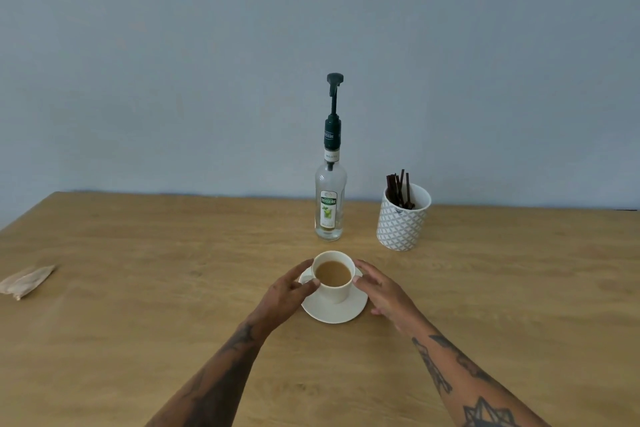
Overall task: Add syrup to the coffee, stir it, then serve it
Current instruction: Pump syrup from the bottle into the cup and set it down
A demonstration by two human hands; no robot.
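Observation:
A white cup [334, 291] of light brown coffee stands on a white saucer [341, 312] in the middle of the wooden table. My left hand [289, 291] curls around the cup's left side, thumb touching its wall. My right hand [375, 288] rests against the cup's right side, over the saucer's edge. Just behind the cup a clear syrup bottle [330, 204] with a tall dark green pump top stands upright. To its right is a patterned white holder [401, 222] with several dark stirrers [398, 189] sticking out.
A crumpled brown paper napkin [26, 281] lies near the table's left edge. The table [138, 288] ends at a blue-grey wall just behind the bottle and holder.

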